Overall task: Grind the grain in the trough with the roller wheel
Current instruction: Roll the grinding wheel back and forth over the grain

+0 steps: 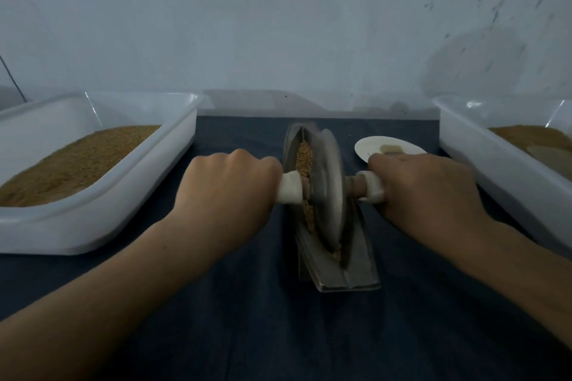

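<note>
A narrow grey metal trough (356, 269) lies lengthwise on the dark cloth, running away from me. Brown grain (304, 153) fills its groove. The grey roller wheel (327, 182) stands upright in the groove near the trough's middle, blurred at its far rim. An axle runs through the wheel, with white-wrapped handle ends on both sides. My left hand (229, 192) grips the left handle (289, 188). My right hand (427, 192) grips the right handle (373, 187). Both fists are curled round the handles, knuckles up.
A white plastic tub (102, 213) of brown grain sits at the left, a second white tub (495, 170) with grain at the right. A small white plate (371, 145) with a beige piece on it lies behind my right hand. A pale wall stands close behind the table.
</note>
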